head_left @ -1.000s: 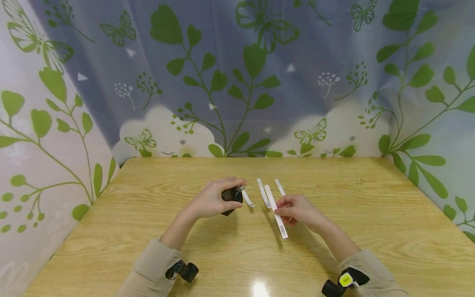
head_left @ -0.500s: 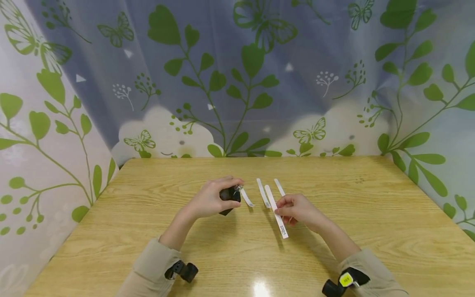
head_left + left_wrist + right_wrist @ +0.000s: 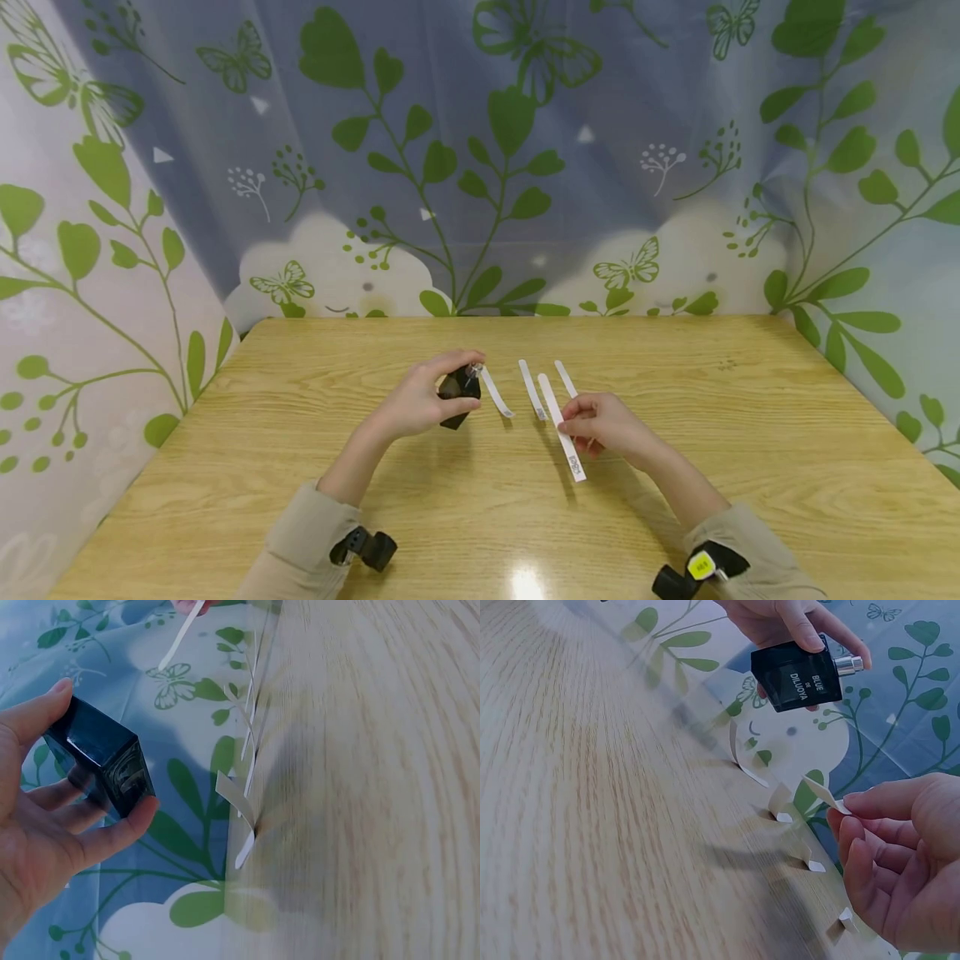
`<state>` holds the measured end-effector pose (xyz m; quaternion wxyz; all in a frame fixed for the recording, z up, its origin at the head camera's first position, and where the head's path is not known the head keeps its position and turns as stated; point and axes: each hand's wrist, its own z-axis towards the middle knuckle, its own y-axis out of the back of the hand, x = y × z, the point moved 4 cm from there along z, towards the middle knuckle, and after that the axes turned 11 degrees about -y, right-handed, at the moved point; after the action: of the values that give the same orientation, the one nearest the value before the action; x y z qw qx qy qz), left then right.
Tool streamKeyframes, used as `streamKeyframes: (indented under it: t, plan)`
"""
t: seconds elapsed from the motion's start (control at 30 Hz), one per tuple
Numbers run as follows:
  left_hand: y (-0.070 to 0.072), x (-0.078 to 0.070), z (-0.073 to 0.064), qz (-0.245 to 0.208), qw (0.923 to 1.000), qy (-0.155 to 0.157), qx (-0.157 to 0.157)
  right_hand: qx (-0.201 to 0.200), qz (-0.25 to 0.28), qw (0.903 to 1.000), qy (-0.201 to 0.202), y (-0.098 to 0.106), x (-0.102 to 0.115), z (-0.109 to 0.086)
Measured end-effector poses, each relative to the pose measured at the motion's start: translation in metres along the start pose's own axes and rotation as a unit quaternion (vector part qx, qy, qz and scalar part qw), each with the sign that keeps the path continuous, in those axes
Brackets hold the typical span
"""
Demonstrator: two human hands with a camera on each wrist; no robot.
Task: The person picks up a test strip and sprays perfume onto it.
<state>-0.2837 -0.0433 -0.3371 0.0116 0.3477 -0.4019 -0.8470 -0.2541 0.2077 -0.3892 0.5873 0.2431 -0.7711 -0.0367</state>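
My left hand (image 3: 420,398) grips a dark perfume bottle (image 3: 460,393) clear of the table, its index finger on the silver spray nozzle (image 3: 849,665). Light lettering on the bottle's face shows in the right wrist view, and the nozzle points toward the right hand's side. My right hand (image 3: 606,427) pinches a white paper test strip (image 3: 551,403) between thumb and fingers; the strip is raised and has small printing at its near end. A gap separates bottle and strip. Between the hands, bent white strips (image 3: 532,389) lie on the table.
One loose strip (image 3: 497,394) lies right beside the bottle, and another strip (image 3: 565,377) is partly behind the right hand. The wooden table (image 3: 315,350) ends at a leaf-patterned curtain (image 3: 420,167). Cameras are strapped to both wrists.
My left hand has shifted slightly left and away with the perfume bottle, so more of the nearest loose strip shows. The right hand and its test strip have hardly moved.
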Motion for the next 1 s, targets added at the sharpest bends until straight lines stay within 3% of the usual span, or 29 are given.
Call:
streamKeyframes:
  t: [0.33,0.73,1.0]
  plan:
    - [0.001,0.009,-0.006,-0.041,0.9985,0.030,-0.017,-0.008,-0.010,0.9999,0.003,0.007,-0.005,-0.004]
    - [0.013,0.013,-0.009,-0.039,0.9951,0.066,-0.063,-0.029,-0.013,0.9995,-0.009,0.020,-0.010,-0.004]
    - [0.019,0.021,-0.016,-0.062,0.9924,0.079,-0.071,-0.041,-0.016,0.9989,-0.018,0.034,-0.021,-0.006]
